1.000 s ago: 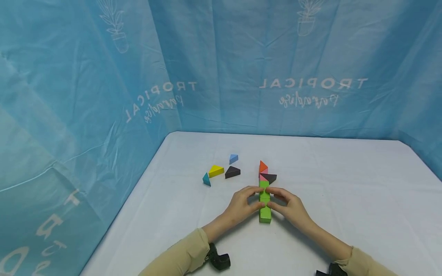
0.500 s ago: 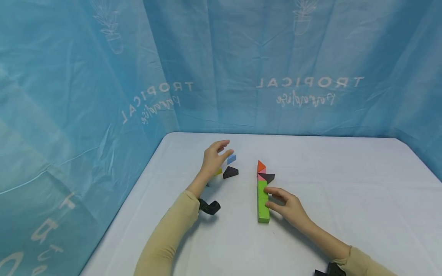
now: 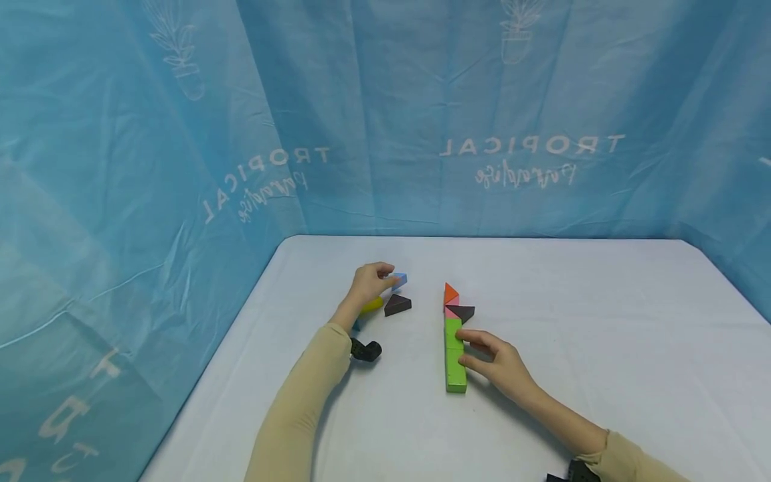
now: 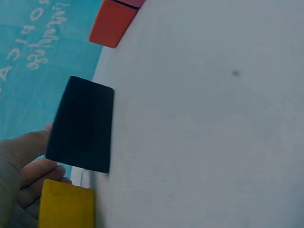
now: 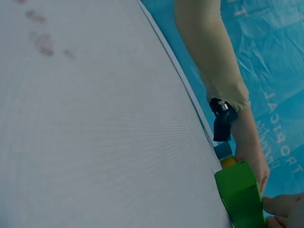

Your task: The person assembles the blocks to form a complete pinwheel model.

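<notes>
My left hand (image 3: 370, 282) is at the far left group of blocks, its thumb and fingertips around the left end of a light blue triangular block (image 3: 400, 280). In the left wrist view, a black block (image 4: 81, 124) hides the fingertips. My right hand (image 3: 498, 361) rests beside a row of green blocks (image 3: 455, 368), thumb and index finger touching their right side. Beyond the green blocks, the row continues with pink triangular blocks (image 3: 450, 312), an orange triangular block (image 3: 450, 294) and a black block (image 3: 462, 312) jutting right.
Near the left hand lie a black block (image 3: 398, 305), a yellow block (image 3: 373, 305) partly behind the wrist, and a teal block (image 3: 357, 326) mostly hidden by the arm. Everything sits on a white table (image 3: 572, 294) with blue printed cloth (image 3: 409, 134) around it.
My left hand has left the green blocks, moved out to the far left, and come down onto the light blue block. My right hand has stayed at the green row.
</notes>
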Tool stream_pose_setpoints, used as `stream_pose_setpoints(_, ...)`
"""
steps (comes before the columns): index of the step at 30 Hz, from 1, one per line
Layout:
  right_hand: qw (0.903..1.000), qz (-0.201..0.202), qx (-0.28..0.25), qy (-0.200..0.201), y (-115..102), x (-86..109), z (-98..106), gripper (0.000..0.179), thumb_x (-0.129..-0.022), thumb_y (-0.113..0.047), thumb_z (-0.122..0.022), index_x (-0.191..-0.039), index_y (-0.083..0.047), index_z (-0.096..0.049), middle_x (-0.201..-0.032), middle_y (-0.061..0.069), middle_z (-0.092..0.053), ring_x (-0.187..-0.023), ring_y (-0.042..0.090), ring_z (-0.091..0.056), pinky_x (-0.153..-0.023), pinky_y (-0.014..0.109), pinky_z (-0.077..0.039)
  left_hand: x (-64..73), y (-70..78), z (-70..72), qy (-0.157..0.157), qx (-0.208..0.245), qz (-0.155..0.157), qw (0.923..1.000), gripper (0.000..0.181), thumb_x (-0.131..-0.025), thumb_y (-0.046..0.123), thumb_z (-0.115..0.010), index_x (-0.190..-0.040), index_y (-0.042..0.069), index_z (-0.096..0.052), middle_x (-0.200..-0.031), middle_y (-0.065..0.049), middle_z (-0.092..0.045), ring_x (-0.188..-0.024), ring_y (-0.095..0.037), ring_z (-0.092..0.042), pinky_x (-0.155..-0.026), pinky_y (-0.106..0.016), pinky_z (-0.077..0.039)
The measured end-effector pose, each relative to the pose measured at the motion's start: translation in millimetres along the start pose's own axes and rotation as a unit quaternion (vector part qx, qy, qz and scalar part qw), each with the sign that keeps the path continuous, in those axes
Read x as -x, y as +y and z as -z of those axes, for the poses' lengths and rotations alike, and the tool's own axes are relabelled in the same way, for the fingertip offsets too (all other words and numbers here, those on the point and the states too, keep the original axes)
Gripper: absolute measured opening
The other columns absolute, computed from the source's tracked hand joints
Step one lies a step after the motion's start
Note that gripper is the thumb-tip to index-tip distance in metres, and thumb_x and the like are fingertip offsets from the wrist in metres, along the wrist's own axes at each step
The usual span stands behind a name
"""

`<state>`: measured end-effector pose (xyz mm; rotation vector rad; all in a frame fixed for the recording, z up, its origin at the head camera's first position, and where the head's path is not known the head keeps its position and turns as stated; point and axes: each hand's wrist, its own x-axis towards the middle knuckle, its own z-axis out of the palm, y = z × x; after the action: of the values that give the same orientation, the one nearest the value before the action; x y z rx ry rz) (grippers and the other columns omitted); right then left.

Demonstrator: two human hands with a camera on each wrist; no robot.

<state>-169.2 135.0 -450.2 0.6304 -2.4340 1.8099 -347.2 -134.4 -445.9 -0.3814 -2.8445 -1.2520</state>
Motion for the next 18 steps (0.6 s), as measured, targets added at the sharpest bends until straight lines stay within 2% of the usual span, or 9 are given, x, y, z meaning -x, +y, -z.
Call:
stream_pose_setpoints(8,1.0,-0.004,0.003,0.0,-2,-0.1,0,0.042,-0.082,-0.001,-0.071,-0.122,0.006,-0.057,-0.123,0.019,-0.058,-0.116,0.035,-0.052,-0.098,0.047,-0.04,1.9,0.3,-5.8,0.019,-0.043,-0.013,0.9988,0.024,-0.087,0.017,-0.07,-0.106,0.002,-0.069,-0.102,-0.009,-0.068,-0.095,-0.023,-0.062,-0.083,-0.034,-0.051)
stream_pose_setpoints(14,1.0,-0.004,0.006,0.001,-1,0.1,0,0.043,-0.082,0.0,-0.071,-0.122,0.006,-0.057,-0.124,0.019,-0.058,-0.116,0.035,-0.053,-0.097,0.047,-0.04,1.6,-1.0,-6.7,0.025,-0.042,-0.013,0.9987,0.015,-0.088,0.016,-0.069,-0.098,0.005,-0.07,-0.095,-0.005,-0.068,-0.091,-0.021,-0.061,-0.081,-0.034,-0.051)
stream_pose_setpoints(18,0.9999,-0.003,0.009,0.004,17,-1.6,0,0.044,-0.083,-0.004,-0.072,-0.124,0.002,-0.058,-0.124,0.014,-0.059,-0.117,0.032,-0.053,-0.098,0.045,-0.041,1.3,-1.3,-7.3,0.026,-0.041,-0.012,0.9988,0.015,-0.088,0.016,-0.068,-0.098,0.005,-0.07,-0.095,-0.005,-0.068,-0.092,-0.021,-0.061,-0.082,-0.034,-0.051)
